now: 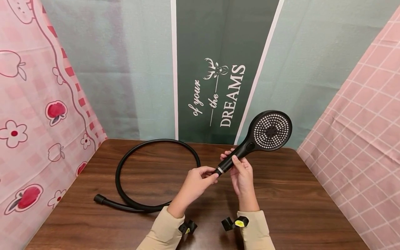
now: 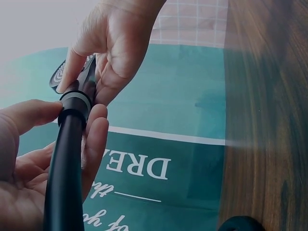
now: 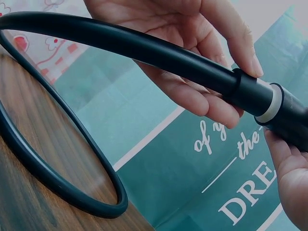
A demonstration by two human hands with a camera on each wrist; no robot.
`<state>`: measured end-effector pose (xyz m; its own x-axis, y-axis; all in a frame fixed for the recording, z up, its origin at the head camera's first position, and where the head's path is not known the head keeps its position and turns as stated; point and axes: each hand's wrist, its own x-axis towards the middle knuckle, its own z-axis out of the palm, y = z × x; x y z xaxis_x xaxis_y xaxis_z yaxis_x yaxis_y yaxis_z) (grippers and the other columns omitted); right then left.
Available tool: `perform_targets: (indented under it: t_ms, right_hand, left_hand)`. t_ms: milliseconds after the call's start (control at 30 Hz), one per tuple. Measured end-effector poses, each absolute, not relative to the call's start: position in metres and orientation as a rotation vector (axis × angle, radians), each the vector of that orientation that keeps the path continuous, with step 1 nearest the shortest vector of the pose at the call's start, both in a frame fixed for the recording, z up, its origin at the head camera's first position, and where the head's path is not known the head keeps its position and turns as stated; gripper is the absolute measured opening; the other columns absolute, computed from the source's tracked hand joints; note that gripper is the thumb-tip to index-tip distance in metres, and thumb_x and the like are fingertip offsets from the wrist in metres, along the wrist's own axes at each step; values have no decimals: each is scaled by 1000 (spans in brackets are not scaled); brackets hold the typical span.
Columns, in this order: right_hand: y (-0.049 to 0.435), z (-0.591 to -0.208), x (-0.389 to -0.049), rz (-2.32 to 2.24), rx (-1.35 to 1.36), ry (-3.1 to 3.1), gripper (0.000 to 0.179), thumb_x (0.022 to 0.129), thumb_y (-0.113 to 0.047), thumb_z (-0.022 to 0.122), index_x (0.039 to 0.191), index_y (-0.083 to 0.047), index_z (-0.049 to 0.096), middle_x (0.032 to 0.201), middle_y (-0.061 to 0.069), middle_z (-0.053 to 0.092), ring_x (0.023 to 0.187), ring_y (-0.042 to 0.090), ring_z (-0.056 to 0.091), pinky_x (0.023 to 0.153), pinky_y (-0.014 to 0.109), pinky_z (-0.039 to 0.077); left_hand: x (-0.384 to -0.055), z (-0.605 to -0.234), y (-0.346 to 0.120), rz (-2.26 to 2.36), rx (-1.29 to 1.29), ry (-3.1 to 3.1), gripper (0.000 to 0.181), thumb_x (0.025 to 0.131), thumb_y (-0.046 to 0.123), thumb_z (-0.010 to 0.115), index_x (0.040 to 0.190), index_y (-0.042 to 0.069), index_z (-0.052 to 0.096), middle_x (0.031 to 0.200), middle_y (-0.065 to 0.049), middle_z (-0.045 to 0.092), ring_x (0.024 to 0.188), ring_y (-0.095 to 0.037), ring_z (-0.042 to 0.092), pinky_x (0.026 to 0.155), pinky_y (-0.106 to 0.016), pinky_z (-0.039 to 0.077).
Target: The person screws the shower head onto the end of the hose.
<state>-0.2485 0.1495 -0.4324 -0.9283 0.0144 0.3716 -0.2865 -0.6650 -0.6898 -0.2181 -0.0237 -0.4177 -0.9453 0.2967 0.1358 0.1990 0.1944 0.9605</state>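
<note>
A black handheld shower head (image 1: 271,131) is held up above the table, tilted, its dotted spray face toward the head camera. My right hand (image 1: 245,177) grips its handle, thumb along the near side. At the handle's lower end, my left hand (image 1: 194,183) pinches the black end fitting (image 3: 250,94) of a shower hose (image 1: 117,173) between thumb and fingers. The fitting meets the handle, with a pale ring (image 3: 270,103) showing at the joint. From there the hose passes behind my left hand and loops over the table.
The hose's free end (image 1: 99,199) lies at the left of the brown wooden table (image 1: 281,205). A green printed cloth (image 1: 203,41) hangs behind the table. Pink patterned cloths stand at the left (image 1: 37,121) and right (image 1: 359,139).
</note>
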Motion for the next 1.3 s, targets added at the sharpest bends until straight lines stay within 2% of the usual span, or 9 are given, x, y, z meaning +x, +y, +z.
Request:
perform_targets:
  t_ms: [133, 267, 433, 567, 933, 1167, 1300]
  right_hand:
    - [149, -432, -249, 2673, 509, -1194, 21, 104, -3, 45, 122, 2, 55, 104, 6, 73, 99, 18, 74, 95, 32, 54]
    - [149, -431, -249, 2673, 522, -1188, 22, 104, -2, 44, 123, 3, 53, 104, 7, 73, 99, 18, 74, 95, 33, 54]
    - [150, -432, -248, 2675, 538, -1186, 22, 104, -1, 43, 122, 2, 54, 105, 7, 73, 100, 18, 74, 95, 33, 54]
    - [150, -431, -248, 2675, 541, -1191, 21, 104, -1, 42, 121, 0, 55, 105, 7, 73, 100, 18, 74, 95, 32, 54]
    - [150, -432, -248, 2675, 537, -1189, 22, 104, -1, 42, 123, 3, 53, 105, 7, 73, 100, 18, 74, 95, 33, 54]
    - [151, -431, -248, 2667, 523, -1207, 22, 104, -2, 42, 123, 3, 53, 105, 7, 73, 100, 18, 74, 94, 33, 55]
    - [150, -431, -247, 2660, 523, -1214, 22, 104, -2, 44, 123, 2, 54, 105, 7, 73, 100, 18, 74, 95, 33, 54]
  left_hand:
    - [-218, -417, -25, 1896, 480, 2338, 34, 96, 24, 65, 119, -1, 68, 98, -17, 74, 89, -25, 73, 82, -36, 58]
    - [-217, -416, -25, 1908, 473, 2317, 34, 98, 24, 64, 119, -2, 68, 102, -20, 73, 91, -27, 74, 86, -39, 58]
    - [-217, -415, -25, 1915, 480, 2309, 32, 98, 23, 64, 117, -3, 68, 103, -23, 73, 91, -30, 74, 84, -38, 58]
    - [-217, -416, -24, 1903, 485, 2331, 32, 97, 23, 64, 116, -2, 69, 98, -19, 74, 90, -29, 73, 81, -37, 58]
    - [-218, -418, -23, 1879, 492, 2376, 28, 97, 24, 65, 114, 2, 71, 90, -11, 75, 81, -14, 71, 70, -24, 53]
    - [-218, -417, -24, 1890, 505, 2355, 33, 96, 25, 65, 117, -1, 69, 95, -15, 75, 87, -25, 74, 77, -33, 57]
    - [-218, -418, -25, 1883, 506, 2349, 33, 97, 25, 65, 117, -1, 69, 94, -15, 75, 87, -27, 73, 76, -30, 56]
